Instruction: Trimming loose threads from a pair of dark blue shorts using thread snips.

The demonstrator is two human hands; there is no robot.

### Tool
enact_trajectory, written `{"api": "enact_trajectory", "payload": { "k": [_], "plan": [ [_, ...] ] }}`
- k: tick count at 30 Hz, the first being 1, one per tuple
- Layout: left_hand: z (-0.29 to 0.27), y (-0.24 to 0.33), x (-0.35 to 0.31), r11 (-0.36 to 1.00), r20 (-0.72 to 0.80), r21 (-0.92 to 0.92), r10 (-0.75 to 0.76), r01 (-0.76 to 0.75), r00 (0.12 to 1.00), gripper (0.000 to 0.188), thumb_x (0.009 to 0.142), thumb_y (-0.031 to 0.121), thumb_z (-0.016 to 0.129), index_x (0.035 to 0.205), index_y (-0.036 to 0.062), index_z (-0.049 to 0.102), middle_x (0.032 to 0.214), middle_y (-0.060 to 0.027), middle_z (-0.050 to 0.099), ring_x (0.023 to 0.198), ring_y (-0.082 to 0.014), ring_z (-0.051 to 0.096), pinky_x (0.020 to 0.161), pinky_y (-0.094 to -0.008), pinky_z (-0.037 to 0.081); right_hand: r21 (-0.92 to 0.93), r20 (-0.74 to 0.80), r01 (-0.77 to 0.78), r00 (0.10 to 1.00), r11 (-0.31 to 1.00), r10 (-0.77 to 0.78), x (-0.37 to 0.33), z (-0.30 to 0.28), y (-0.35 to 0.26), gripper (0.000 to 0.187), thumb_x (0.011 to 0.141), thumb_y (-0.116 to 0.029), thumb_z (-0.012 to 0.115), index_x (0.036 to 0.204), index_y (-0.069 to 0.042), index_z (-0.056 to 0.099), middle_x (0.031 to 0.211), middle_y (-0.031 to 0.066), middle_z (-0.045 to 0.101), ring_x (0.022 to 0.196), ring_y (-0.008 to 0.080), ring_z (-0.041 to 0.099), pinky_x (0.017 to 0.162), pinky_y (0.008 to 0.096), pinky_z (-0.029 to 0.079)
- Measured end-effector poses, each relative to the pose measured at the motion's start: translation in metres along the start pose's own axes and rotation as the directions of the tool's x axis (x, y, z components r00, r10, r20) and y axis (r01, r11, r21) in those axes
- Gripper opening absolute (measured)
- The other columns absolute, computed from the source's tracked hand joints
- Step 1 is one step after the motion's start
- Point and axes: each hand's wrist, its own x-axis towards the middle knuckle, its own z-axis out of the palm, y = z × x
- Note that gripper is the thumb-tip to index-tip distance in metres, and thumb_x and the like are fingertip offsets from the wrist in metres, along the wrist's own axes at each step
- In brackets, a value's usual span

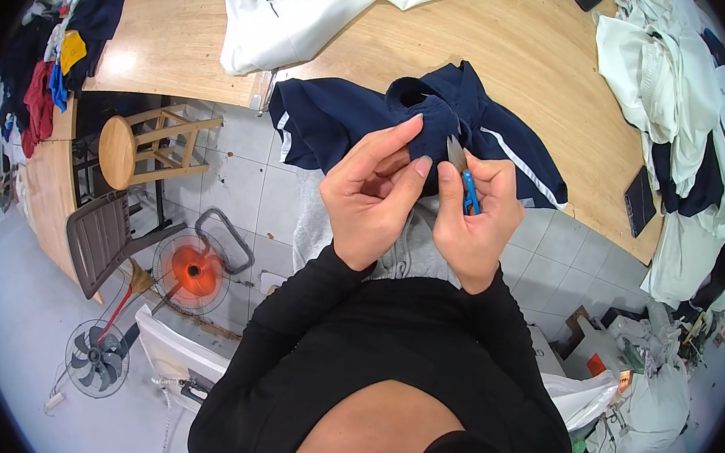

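Observation:
A navy garment (pixel 338 110) with white stripes lies bunched over the near edge of the table, a round opening in its upper middle. My left hand (pixel 375 181) is in front of it with curled fingers, the thumb pressed toward the middle finger and the index finger raised. Whatever is pinched there is too small or hidden to make out. Beside it, my right hand (pixel 483 206) grips blue-handled thread snips (pixel 470 192), their metal blades pointing up toward the garment.
The wooden table (pixel 530 48) curves around me. White garments (pixel 302 17) lie at its far side, and a heap of white cloth (pixel 659 88) hangs off the right. A dark phone-like slab (pixel 639 203) rests near the right edge. At left stand a stool (pixel 120 152), a chair (pixel 99 240) and fans (pixel 193 270).

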Motion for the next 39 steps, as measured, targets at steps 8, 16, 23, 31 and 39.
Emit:
{"api": "enact_trajectory", "payload": {
  "k": [8,16,23,31,39],
  "plan": [
    [0.002,0.004,-0.008,1.000,0.008,0.029,-0.011,0.011,1.000,0.051,0.090,-0.017,0.077,0.137,0.0006,0.075,0.115,-0.0002,0.070,0.081,0.0023,0.053,0.061,-0.0151,0.037,0.020,-0.002,-0.025,1.000,0.999,0.025,-0.002,-0.003,-0.003,0.024,0.096,-0.002,0.083,0.104,0.002,0.061,0.083,0.0141,0.078,0.073,0.0086,0.073,0.065,0.0243,0.054],
    [-0.008,0.002,-0.007,1.000,-0.004,0.029,-0.011,0.011,1.000,0.051,0.090,-0.017,0.076,0.137,0.0013,0.075,0.114,0.0002,0.069,0.079,0.0020,0.051,0.059,-0.0151,0.035,0.019,0.037,-0.062,0.997,0.998,0.061,-0.003,0.000,-0.005,0.021,0.098,-0.003,0.082,0.103,0.002,0.062,0.086,0.0130,0.077,0.076,0.0078,0.071,0.068,0.0228,0.054],
    [0.009,0.008,0.009,0.998,0.042,0.038,-0.057,0.056,0.997,0.043,0.090,-0.005,0.086,0.129,-0.0012,0.069,0.120,-0.0071,0.074,0.110,-0.0154,0.072,0.095,-0.0274,0.056,0.399,-0.127,-0.195,0.956,0.896,0.264,0.042,-0.039,0.030,0.018,0.108,-0.009,0.070,0.120,0.002,0.063,0.093,0.0051,0.073,0.082,0.0106,0.070,0.074,0.0264,0.056],
    [-0.023,0.001,0.013,0.970,-0.021,0.217,-0.104,0.106,0.994,0.048,0.088,-0.007,0.083,0.131,0.0043,0.064,0.096,0.0044,0.058,0.084,-0.0047,0.052,0.079,-0.0193,0.039,-0.521,-0.322,-0.217,0.946,0.825,0.046,0.095,-0.100,0.176,0.036,0.091,-0.021,0.085,0.122,-0.009,0.071,0.116,0.0166,0.072,0.103,0.0368,0.070,0.084,0.0438,0.055],
    [-0.026,0.006,0.020,0.945,0.440,0.323,-0.104,-0.049,0.892,0.064,0.077,-0.004,0.085,0.136,0.0033,0.060,0.097,0.0010,0.058,0.086,-0.0074,0.056,0.078,-0.0222,0.045,-0.339,-0.037,0.100,0.992,0.935,-0.119,0.114,-0.103,0.153,0.051,0.091,-0.022,0.081,0.137,-0.004,0.069,0.147,0.0196,0.065,0.137,0.0412,0.059,0.116,0.0483,0.046]
  ]
}}
